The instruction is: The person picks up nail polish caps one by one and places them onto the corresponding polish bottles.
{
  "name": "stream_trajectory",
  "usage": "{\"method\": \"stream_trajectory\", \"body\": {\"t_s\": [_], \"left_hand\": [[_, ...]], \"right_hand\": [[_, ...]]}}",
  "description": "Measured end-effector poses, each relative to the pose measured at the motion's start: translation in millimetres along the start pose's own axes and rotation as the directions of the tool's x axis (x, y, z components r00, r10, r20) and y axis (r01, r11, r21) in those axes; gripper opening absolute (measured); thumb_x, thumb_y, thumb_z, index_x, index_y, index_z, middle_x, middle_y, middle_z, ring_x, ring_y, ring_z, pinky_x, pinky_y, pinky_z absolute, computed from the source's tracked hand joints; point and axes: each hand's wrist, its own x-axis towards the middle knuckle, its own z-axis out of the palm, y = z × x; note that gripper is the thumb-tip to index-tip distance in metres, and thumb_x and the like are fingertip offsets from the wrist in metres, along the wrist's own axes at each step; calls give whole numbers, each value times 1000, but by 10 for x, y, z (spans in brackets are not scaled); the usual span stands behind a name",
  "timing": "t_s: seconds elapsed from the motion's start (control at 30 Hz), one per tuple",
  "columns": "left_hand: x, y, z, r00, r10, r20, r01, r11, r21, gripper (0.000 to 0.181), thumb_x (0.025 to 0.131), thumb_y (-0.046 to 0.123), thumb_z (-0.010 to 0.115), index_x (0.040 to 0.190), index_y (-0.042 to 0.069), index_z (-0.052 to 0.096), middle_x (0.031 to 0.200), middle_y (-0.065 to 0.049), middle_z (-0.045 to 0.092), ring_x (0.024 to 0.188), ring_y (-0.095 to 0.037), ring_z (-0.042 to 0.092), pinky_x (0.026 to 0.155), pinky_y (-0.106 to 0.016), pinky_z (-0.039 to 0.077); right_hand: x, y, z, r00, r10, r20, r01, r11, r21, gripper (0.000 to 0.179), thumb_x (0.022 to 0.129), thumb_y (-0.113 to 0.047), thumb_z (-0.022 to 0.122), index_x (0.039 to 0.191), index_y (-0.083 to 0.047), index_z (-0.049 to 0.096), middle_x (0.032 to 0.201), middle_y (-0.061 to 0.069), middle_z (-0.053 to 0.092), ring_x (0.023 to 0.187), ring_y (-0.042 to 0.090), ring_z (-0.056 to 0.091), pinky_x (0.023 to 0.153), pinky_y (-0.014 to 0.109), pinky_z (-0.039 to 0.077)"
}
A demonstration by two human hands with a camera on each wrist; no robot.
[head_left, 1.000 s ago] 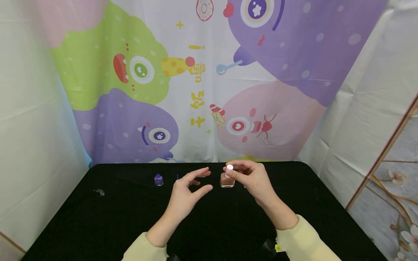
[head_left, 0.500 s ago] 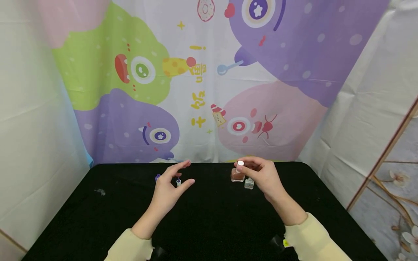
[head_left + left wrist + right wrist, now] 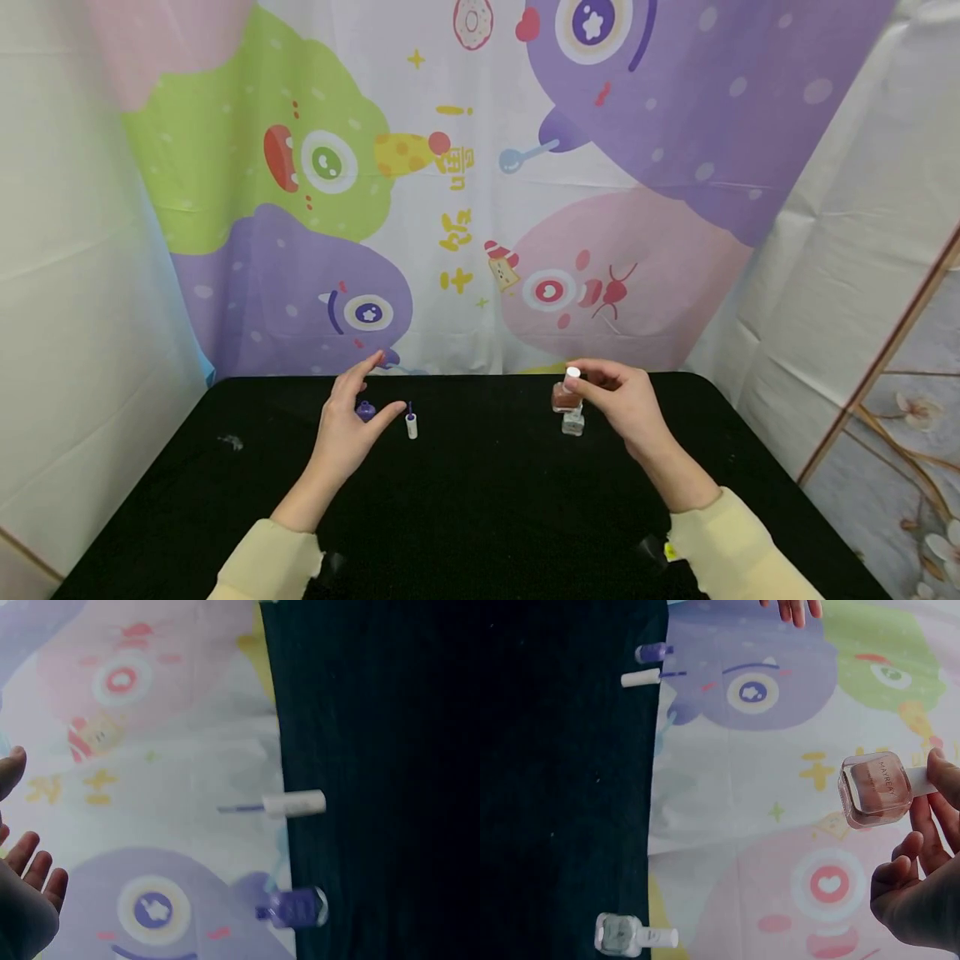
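In the head view my right hand (image 3: pixel 626 408) pinches the white cap of a pinkish-brown nail polish bottle (image 3: pixel 564 399). That bottle hangs upright off the table, partly covering the white cap of a clear, silvery nail polish bottle (image 3: pixel 619 934). My left hand (image 3: pixel 347 433) holds nothing; its fingers and thumb are spread near an uncapped purple nail polish bottle (image 3: pixel 365 412). Right of that hand, a white brush cap (image 3: pixel 412 426) stands on its flat end with its purple bristles upward. Both purple pieces also show in the left wrist view, apart from the fingers (image 3: pixel 37 870).
A black cloth (image 3: pixel 480 508) covers the table. Behind its far edge hangs a curtain (image 3: pixel 465 333) printed with cartoon monsters. A small pale smudge (image 3: pixel 230 442) lies at the left. White drapes (image 3: pixel 82 275) close off both sides.
My left hand has moved left, away from the brush cap, which is now fully visible. My right hand has carried the pinkish-brown bottle right, off the table, and the silvery bottle has come into view.
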Motion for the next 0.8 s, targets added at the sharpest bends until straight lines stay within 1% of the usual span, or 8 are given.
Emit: {"method": "stream_trajectory", "body": {"t_s": [0.2, 0.3, 0.4, 0.53, 0.63, 0.7, 0.8], "left_hand": [[8, -219, -45, 997, -67, 44, 66, 997, 27, 78, 79, 17, 76, 145, 15, 35, 141, -11, 44, 131, -30, 36, 104, -48, 35], [5, -333, -55, 992, -106, 69, 105, 994, 20, 77, 81, 20, 75, 146, 15, 32, 143, -11, 42, 132, -31, 33, 105, -49, 33], [5, -456, -60, 986, -139, 93, 138, 990, 18, 78, 82, 22, 74, 147, 16, 30, 144, -12, 41, 132, -32, 32, 105, -51, 32], [10, -612, -66, 973, -191, 128, 190, 982, 20, 79, 84, 24, 72, 148, 14, 27, 147, -13, 37, 133, -33, 30, 106, -52, 29], [16, -722, -59, 960, -234, 157, 234, 972, 18, 81, 84, 23, 72, 148, 11, 25, 149, -14, 34, 135, -34, 28, 108, -53, 27], [20, -801, -50, 950, -262, 172, 263, 965, 20, 83, 84, 24, 73, 148, 9, 23, 150, -15, 32, 136, -35, 27, 109, -53, 26], [22, -906, -42, 928, -317, 194, 320, 947, 13, 86, 84, 26, 72, 150, 9, 19, 152, -16, 28, 138, -35, 24, 109, -54, 24]], "right_hand": [[22, 145, -32, 999, 35, -23, -36, 999, -22, 36, 82, -33, 72, 110, -11, 68, 99, 4, 60, 83, 20, 50, 65, 28, 45], [34, 229, -44, 998, 52, -38, -53, 998, -27, 38, 82, -32, 73, 110, -9, 68, 100, 5, 60, 85, 20, 49, 67, 28, 45], [42, 318, -58, 996, 78, -50, -79, 997, -26, 38, 81, -33, 73, 111, -9, 68, 100, 6, 60, 84, 21, 48, 68, 28, 45], [43, 437, -73, 992, 114, -56, -115, 993, -24, 41, 82, -35, 73, 112, -9, 67, 101, 5, 61, 84, 21, 49, 69, 28, 45], [41, 525, -79, 989, 138, -61, -139, 990, -17, 43, 83, -35, 71, 115, -7, 65, 104, 6, 63, 88, 20, 53, 74, 29, 46], [41, 579, -81, 985, 162, -68, -163, 987, -14, 44, 83, -36, 71, 115, -7, 65, 104, 7, 63, 89, 19, 54, 77, 29, 46], [38, 649, -79, 979, 191, -72, -193, 981, -18, 45, 83, -37, 71, 117, -8, 65, 107, 8, 63, 92, 19, 54, 81, 31, 45]]}}
